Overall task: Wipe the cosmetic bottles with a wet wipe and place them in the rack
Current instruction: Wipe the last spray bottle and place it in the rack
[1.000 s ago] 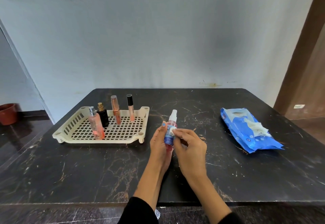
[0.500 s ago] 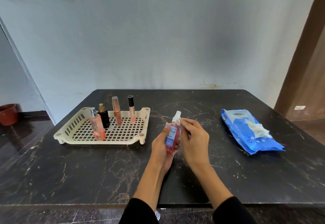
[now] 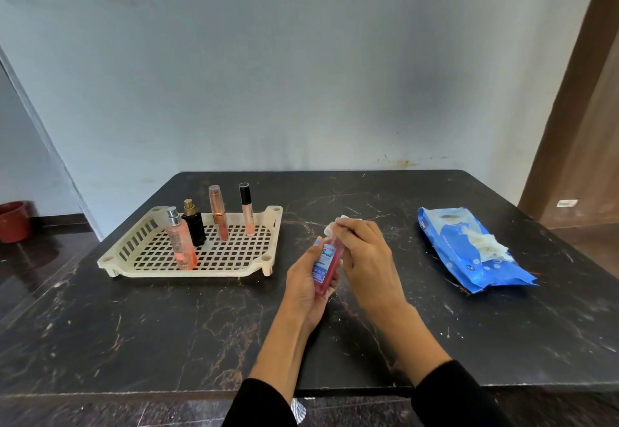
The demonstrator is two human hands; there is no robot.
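Nearest, above the black marble-veined table [image 3: 134,326], the left hand [image 3: 306,287] grips a small pink spray bottle with a blue label [image 3: 326,266], tilted. The right hand [image 3: 365,256] pinches a small white wet wipe [image 3: 340,227] over the bottle's top; the nozzle is hidden, probably under the wipe. Farther left stands the cream perforated plastic rack [image 3: 268,249] holding four upright cosmetic bottles [image 3: 181,239]. Right lies a blue wipes pack [image 3: 469,259].
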